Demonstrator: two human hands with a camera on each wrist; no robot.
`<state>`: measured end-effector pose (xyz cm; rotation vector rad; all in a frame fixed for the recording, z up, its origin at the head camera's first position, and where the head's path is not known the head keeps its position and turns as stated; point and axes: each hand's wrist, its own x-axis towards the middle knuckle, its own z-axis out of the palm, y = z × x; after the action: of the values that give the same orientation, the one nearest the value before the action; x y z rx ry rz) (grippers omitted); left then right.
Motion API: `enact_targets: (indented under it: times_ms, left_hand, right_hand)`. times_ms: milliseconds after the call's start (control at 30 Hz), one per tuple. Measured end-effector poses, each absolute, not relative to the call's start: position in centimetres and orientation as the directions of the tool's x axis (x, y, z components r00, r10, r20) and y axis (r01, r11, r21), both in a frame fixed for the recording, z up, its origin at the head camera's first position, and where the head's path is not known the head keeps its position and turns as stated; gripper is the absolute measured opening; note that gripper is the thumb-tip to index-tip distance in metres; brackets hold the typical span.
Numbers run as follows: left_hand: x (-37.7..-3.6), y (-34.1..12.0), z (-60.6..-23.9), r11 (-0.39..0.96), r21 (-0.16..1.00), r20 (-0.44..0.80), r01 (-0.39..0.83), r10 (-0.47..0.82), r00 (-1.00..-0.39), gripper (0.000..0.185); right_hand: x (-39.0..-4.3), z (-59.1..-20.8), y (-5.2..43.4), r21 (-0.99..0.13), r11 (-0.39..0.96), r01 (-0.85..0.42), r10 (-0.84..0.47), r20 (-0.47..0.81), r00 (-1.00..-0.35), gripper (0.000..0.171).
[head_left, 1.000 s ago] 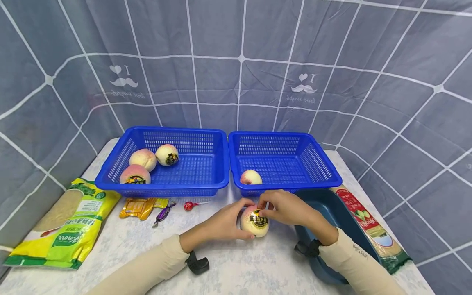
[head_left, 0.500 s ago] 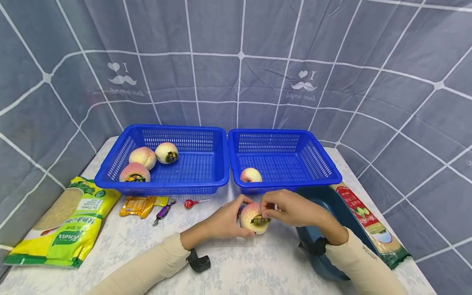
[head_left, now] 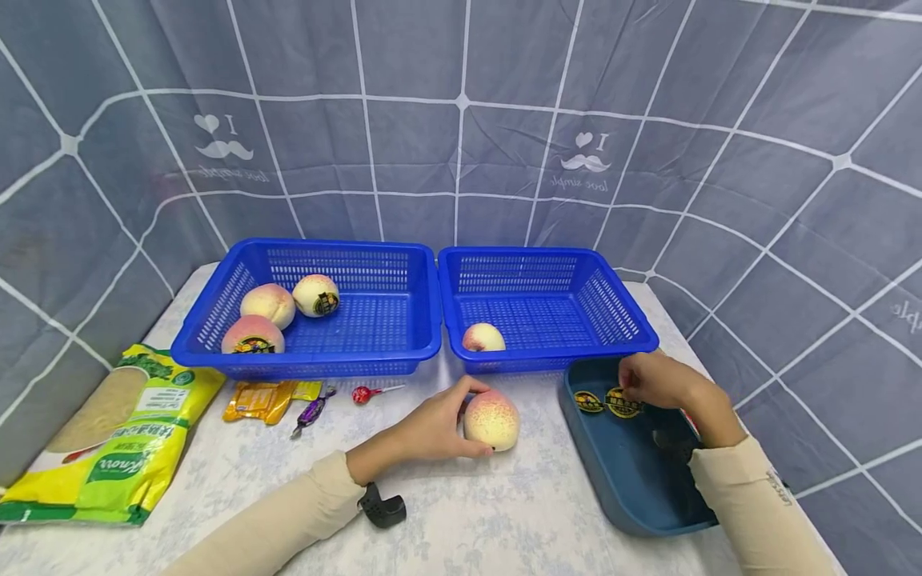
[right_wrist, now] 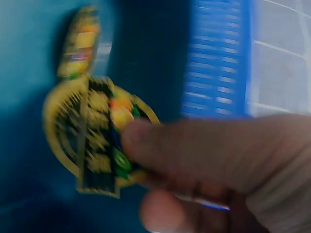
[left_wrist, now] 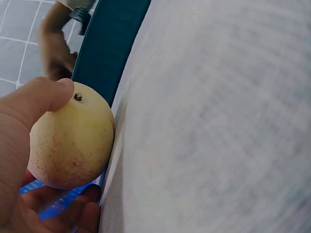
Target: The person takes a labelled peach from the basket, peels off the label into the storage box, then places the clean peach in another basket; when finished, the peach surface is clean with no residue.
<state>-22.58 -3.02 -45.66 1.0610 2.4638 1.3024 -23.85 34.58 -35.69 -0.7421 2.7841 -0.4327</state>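
Head view shows three containers on the worktop (head_left: 461, 520). At ten o'clock from the held peach (head_left: 497, 418), the big basket (head_left: 324, 360) carries three peaches (head_left: 268, 306), bunched on its nine-o'clock side, two with dark labels showing. At one o'clock, the small basket (head_left: 555, 356) has a lone peach (head_left: 484, 338) near its eight-o'clock corner, partly hidden by the rim. At three o'clock stands the bin (head_left: 619, 464); a loose label (head_left: 588, 402) lies inside its eleven-o'clock end, and the pinched label (head_left: 623, 403) is just beside it. Out towards nine o'clock lie a lollipop (head_left: 363, 394), a purple sweet (head_left: 312, 412), orange sweets (head_left: 259, 402) and the Knorr bag (head_left: 137, 436).

The left wrist view brings out the stem (left_wrist: 78, 97) beside the thumb, and fingers curled beyond the fruit. The right wrist view, though blurred, gives the pinched label's gold ring, dark band and printed fruit, too small to read from the head.

The left hand (head_left: 435, 424) reaches in from eight o'clock, thumb and fingers clamped round the held peach on the worktop. The right hand (head_left: 659, 382) bends over the bin, thumb and fingers together on the pinched label's edge.
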Motion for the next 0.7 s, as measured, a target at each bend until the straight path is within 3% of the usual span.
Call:
enact_targets:
  times_ms: [100,200,400,700]
  left_hand:
    - [-22.6,-3.1,-45.8,0.367,0.774,0.181,0.516,0.652,-0.736,0.079]
    - [-22.7,-3.1,-45.9,0.365,0.775,0.187,0.516,0.648,-0.739,0.079]
    - [-22.8,-3.0,-46.1,0.375,0.776,0.183,0.507,0.636,-0.75,0.078]
    - [-22.7,-3.0,-46.1,0.382,0.781,0.171,0.494,0.63,-0.758,0.078]
  right_hand:
    - [-24.2,-37.4,34.5,-0.165,0.879,-0.447,-0.464,-0.086,-0.881,0.018]
    - [-24.2,-38.4,34.1,-0.068,0.922,-0.381,-0.386,-0.073,-0.92,0.025]
    - [-24.3,-39.7,33.3,-0.009,0.969,-0.245,-0.245,-0.073,-0.967,0.031]
    - [-24.6,-40.8,33.1,0.088,0.977,-0.195,-0.196,0.006,-0.981,0.021]
